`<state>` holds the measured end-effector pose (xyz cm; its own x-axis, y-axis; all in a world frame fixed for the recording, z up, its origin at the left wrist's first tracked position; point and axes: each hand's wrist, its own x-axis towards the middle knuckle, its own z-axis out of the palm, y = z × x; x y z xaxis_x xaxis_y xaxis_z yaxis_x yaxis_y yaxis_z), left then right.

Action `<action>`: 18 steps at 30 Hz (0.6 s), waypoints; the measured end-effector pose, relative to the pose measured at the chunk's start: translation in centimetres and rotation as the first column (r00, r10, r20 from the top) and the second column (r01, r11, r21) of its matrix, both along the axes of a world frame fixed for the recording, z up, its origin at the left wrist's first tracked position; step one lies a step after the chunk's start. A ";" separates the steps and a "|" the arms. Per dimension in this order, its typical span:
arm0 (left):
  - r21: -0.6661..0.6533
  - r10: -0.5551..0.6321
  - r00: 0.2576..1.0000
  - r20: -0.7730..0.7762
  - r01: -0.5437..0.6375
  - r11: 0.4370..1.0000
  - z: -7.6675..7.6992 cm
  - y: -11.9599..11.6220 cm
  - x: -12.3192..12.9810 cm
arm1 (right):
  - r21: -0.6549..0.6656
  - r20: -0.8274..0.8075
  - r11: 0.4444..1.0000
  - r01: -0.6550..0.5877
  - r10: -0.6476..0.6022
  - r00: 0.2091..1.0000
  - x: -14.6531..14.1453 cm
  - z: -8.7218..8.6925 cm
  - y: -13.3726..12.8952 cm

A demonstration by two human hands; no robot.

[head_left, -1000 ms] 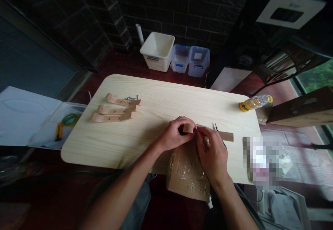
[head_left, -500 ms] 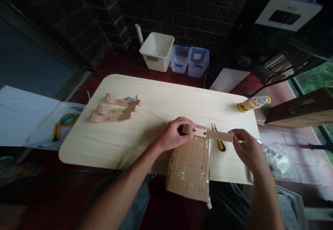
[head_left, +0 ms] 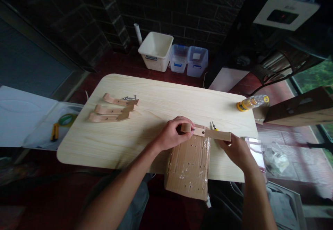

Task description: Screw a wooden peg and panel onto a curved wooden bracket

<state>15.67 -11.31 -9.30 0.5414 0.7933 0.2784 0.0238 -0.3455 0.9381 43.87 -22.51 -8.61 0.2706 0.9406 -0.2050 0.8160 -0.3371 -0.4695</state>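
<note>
My left hand is closed around the curled end of a bent wooden piece, which has dark holes along it. That piece lies across the far end of a taped cardboard block with small holes in its top. My right hand is just below the piece's flat end, its fingers curled over the handle of a screwdriver. Only the shaft and a bit of yellow show past the wood; the fingertips are partly hidden. More bent wooden pieces lie at the left, beside some screws.
A clear bottle with a yellow base lies at the table's right. On the floor behind are a cream basket and two clear bins. A white open box at the left holds a yellow cutter.
My right hand has let go of the wooden piece's flat end and moved down and left onto the screwdriver's handle. My left hand keeps its hold on the curled end.
</note>
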 end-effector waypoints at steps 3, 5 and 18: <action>-0.004 0.006 1.000 0.001 -0.006 1.000 0.2 -0.1 0.0 | 0.058 -0.050 0.997 0.044 -0.041 0.998 0.4 1.0 0.0; -0.007 0.009 1.000 0.001 -0.009 1.000 0.3 -0.1 0.0 | 0.148 -0.089 0.978 0.150 -0.138 0.986 0.6 1.8 0.0; 0.007 0.006 1.000 0.000 -0.006 1.000 0.3 0.0 0.0 | 0.761 -0.258 0.569 0.311 -0.174 0.950 -5.1 9.3 0.1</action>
<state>15.71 -11.34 -9.05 0.5366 0.7946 0.2841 0.0260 -0.3521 0.9356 38.79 -22.43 0.72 0.5467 0.6527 0.5245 0.6642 0.0434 -0.7463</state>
